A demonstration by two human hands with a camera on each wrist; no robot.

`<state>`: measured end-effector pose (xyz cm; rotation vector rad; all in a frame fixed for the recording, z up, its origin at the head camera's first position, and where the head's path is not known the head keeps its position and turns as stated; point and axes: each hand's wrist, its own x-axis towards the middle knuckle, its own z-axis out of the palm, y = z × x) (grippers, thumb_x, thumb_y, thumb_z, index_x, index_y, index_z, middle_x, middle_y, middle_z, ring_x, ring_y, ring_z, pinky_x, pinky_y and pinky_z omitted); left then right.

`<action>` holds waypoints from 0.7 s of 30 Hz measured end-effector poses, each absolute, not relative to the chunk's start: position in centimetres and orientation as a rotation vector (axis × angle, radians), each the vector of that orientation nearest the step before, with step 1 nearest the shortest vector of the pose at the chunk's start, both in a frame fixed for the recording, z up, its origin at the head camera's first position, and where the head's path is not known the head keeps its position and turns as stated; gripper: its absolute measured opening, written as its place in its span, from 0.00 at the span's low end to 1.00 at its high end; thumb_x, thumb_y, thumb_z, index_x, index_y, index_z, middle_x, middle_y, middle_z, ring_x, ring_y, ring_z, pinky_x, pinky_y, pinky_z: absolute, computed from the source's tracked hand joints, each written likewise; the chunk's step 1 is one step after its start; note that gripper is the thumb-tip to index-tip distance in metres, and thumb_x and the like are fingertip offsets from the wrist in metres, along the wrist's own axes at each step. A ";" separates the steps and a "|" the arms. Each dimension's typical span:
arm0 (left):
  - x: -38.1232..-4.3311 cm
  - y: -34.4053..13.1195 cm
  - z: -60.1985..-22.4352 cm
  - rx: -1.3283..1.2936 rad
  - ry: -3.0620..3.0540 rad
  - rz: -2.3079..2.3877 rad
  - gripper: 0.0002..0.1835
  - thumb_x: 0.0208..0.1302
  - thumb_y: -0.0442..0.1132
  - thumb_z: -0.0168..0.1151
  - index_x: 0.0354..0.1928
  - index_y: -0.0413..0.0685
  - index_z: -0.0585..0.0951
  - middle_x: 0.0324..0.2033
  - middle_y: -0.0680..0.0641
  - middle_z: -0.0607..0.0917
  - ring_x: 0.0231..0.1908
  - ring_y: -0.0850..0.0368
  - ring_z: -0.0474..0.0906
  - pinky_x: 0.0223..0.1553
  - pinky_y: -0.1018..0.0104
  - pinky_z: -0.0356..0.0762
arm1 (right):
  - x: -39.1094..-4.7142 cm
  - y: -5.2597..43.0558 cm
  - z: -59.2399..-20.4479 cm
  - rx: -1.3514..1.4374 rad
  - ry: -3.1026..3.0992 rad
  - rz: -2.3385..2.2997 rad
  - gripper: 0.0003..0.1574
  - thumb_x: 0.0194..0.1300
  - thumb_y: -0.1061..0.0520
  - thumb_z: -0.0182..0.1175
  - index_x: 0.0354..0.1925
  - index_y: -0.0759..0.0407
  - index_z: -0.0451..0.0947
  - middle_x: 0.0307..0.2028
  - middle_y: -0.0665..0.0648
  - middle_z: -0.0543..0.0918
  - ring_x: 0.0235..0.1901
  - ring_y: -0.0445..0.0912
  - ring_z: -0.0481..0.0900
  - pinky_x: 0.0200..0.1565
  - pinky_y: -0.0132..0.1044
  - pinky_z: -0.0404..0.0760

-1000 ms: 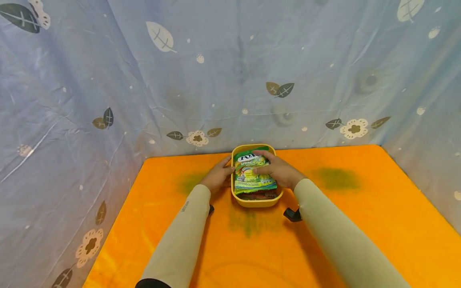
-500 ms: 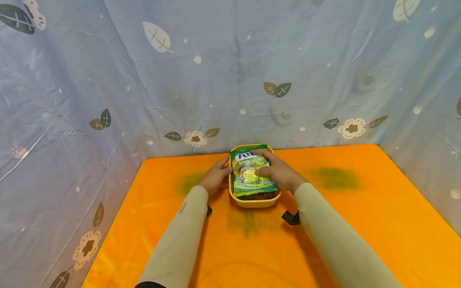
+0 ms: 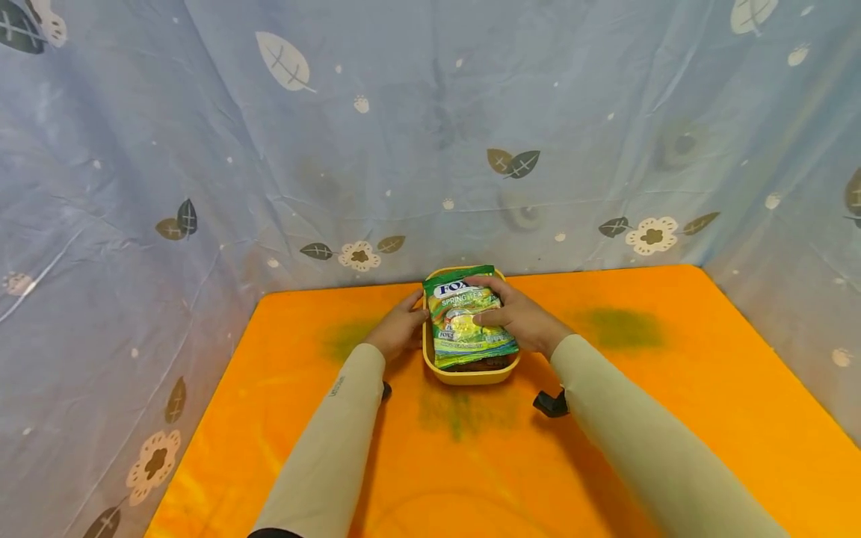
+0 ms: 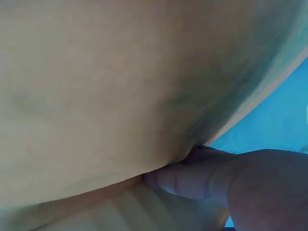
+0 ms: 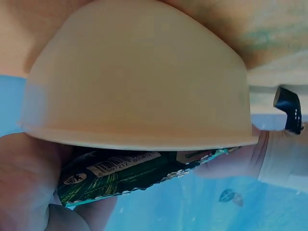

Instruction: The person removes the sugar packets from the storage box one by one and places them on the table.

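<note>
We are seeing a right hand (image 3: 528,323) grasping a green packet (image 3: 457,340) (reading SPRING TEA) over a yellow tray (image 3: 471,378), centre of the frame, a left hand (image 3: 398,329) gripping the tray's left side, an orange table (image 3: 437,463) spreading beneath.

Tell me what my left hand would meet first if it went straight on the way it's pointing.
Probably the yellow tray: your left hand looks right up against its side. The green packet lies just beyond, though depth there is hard to judge.
</note>
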<state>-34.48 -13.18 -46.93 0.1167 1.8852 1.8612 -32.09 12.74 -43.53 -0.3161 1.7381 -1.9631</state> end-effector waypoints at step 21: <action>-34.4 -13.4 -46.9 0.086 1.975 1.784 0.32 0.74 0.47 0.49 0.75 0.69 0.51 0.61 0.45 0.71 0.49 0.48 0.79 0.46 0.51 0.78 | -33.3 21.8 -42.0 -0.072 1.877 -2.087 0.42 0.68 0.62 0.58 0.71 0.32 0.56 0.58 0.64 0.64 0.37 0.54 0.81 0.40 0.50 0.82</action>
